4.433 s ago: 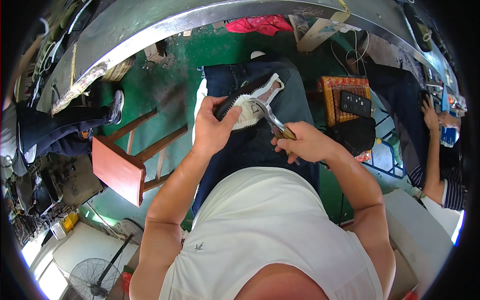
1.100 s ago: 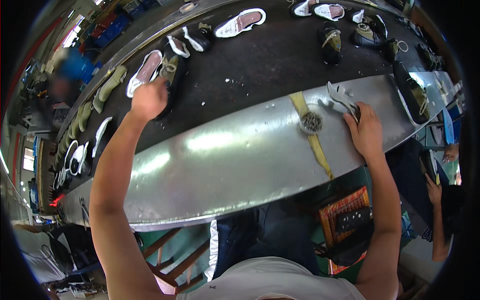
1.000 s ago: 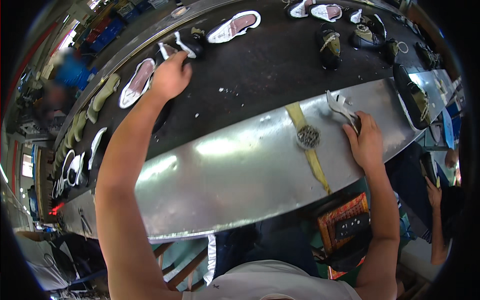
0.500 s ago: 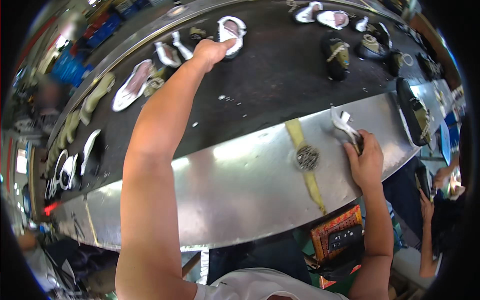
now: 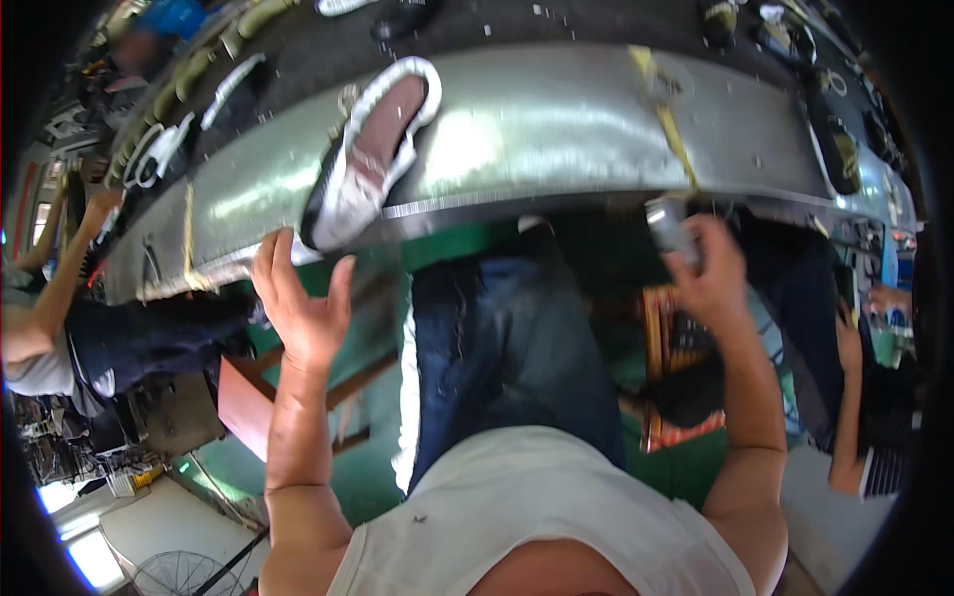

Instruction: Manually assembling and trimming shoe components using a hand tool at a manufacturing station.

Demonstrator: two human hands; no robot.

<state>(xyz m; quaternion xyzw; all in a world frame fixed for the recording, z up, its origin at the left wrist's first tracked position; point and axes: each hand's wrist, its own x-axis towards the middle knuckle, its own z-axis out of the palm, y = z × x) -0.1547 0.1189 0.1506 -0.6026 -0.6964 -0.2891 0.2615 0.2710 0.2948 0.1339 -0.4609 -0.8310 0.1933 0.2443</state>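
A white and black shoe [image 5: 370, 151] with a pinkish-brown insole lies sole-down across the shiny metal ledge [image 5: 537, 114], its heel hanging over the near edge. My left hand [image 5: 303, 303] is just below that heel, palm up with fingers spread, holding nothing. My right hand [image 5: 708, 270] is raised under the ledge's edge at the right, closed around a grey metal tool [image 5: 667, 224]. My dark trousers [image 5: 507, 348] show between the two hands.
Beyond the ledge runs a dark belt [image 5: 328, 55] carrying several shoes. A yellow strip [image 5: 676, 144] crosses the ledge. A wooden stool [image 5: 248, 402] stands at lower left, an orange basket [image 5: 681, 348] at right. Other people's arms show at far left [image 5: 55, 283] and far right [image 5: 850, 397].
My left arm, stretched far across the belt to a white shoe, has drawn back; the shoe now lies on the ledge. My right hand dropped off the ledge with the tool.
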